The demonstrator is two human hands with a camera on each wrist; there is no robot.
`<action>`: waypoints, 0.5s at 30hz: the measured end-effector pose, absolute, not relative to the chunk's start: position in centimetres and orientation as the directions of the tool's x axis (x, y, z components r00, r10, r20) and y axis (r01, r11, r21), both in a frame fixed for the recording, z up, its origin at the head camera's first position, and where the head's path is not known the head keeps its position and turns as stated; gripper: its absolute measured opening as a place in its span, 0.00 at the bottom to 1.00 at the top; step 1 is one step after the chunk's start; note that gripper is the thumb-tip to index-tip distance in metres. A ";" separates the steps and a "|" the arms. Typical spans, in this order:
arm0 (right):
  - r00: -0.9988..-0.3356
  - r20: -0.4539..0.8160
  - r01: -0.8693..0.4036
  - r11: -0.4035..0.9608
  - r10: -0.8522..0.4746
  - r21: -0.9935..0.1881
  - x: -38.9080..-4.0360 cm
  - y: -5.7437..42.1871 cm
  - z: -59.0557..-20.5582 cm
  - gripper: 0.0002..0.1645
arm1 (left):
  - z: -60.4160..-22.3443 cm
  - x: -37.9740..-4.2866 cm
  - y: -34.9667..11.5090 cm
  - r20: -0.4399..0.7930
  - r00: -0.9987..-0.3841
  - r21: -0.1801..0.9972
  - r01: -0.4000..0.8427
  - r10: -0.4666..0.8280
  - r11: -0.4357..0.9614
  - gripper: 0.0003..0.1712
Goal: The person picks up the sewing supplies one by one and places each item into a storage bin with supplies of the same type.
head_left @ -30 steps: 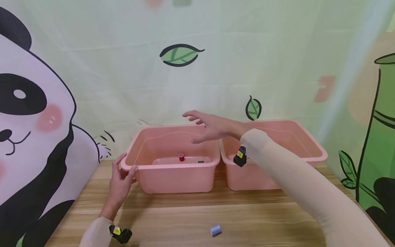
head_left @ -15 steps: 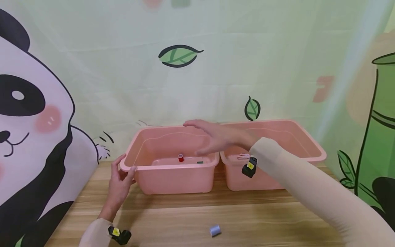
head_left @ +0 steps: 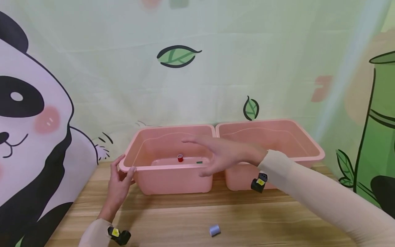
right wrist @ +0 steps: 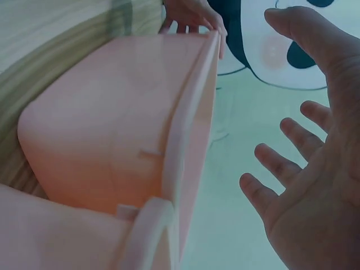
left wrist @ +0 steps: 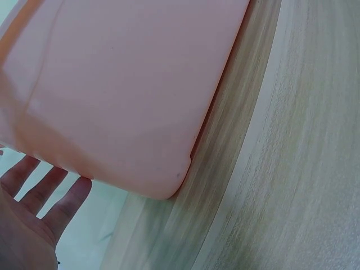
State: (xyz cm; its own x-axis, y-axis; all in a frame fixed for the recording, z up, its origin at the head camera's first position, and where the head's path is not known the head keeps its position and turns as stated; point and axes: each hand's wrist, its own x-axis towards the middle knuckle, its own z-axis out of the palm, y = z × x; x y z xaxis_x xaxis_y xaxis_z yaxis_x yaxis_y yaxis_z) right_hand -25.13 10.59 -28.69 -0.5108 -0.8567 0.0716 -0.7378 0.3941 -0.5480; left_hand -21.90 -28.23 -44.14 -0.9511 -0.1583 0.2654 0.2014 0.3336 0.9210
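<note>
My left hand [head_left: 118, 183] grips the near left corner of the left pink plastic tub [head_left: 176, 180], thumb at the front rim and fingers round the side. In the left wrist view its fingers [left wrist: 66, 208] touch the tub's wall. A small red cylinder [head_left: 180, 158] with a pale ringed end and a small flat green piece [head_left: 199, 162] lie inside this tub. My right hand [head_left: 226, 154] holds nothing; its fingers are spread, thumb apart, and it overlaps the gap between the tubs. The right wrist view shows its palm and straight fingers [right wrist: 281, 163].
A second pink tub [head_left: 308, 144] stands close beside the first, its near left part behind my right hand. On the wooden table [head_left: 154, 219], nearer me, lies a small light-blue cylinder [head_left: 215, 230]. A printed panda cloth [head_left: 123, 68] hangs behind.
My right hand has drawn back toward me and slightly right, from over the left tub to before the gap. My left hand keeps its grip. The small cylinders stay where they were.
</note>
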 end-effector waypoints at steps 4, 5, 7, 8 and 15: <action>-0.454 0.109 -0.768 0.327 -0.884 -0.551 -24.5 10.8 -29.2 0.56 | -44.2 -21.9 -28.2 0.270 -0.950 0.918 0.203 -0.159 0.341 0.39; -0.438 0.124 -0.779 0.307 -0.890 -0.546 -24.3 10.8 -29.3 0.56 | -44.2 -21.9 -28.2 0.270 -0.950 0.917 0.204 -0.158 0.342 0.40; -0.408 0.150 -0.801 0.274 -0.901 -0.532 -24.0 10.9 -29.6 0.56 | -44.2 -21.9 -28.2 0.272 -0.950 0.917 0.207 -0.156 0.341 0.40; -0.387 0.167 -0.815 0.252 -0.907 -0.522 -23.9 10.9 -29.7 0.56 | -44.2 -21.9 -28.2 0.272 -0.950 0.917 0.207 -0.155 0.341 0.40; -0.342 0.247 -0.863 0.200 -0.907 -0.463 -22.9 11.2 -30.5 0.53 | -44.3 -21.9 -28.2 0.269 -0.949 0.920 0.203 -0.163 0.336 0.39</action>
State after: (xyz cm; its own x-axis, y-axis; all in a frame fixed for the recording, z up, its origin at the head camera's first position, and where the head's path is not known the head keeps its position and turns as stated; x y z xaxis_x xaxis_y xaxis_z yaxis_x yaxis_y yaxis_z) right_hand -22.90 11.24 -30.47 -0.3422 -0.9067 0.2466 -0.8633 0.1998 -0.4635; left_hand -21.93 -28.20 -44.26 -0.9493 -0.1628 0.2688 0.2028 0.3362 0.9197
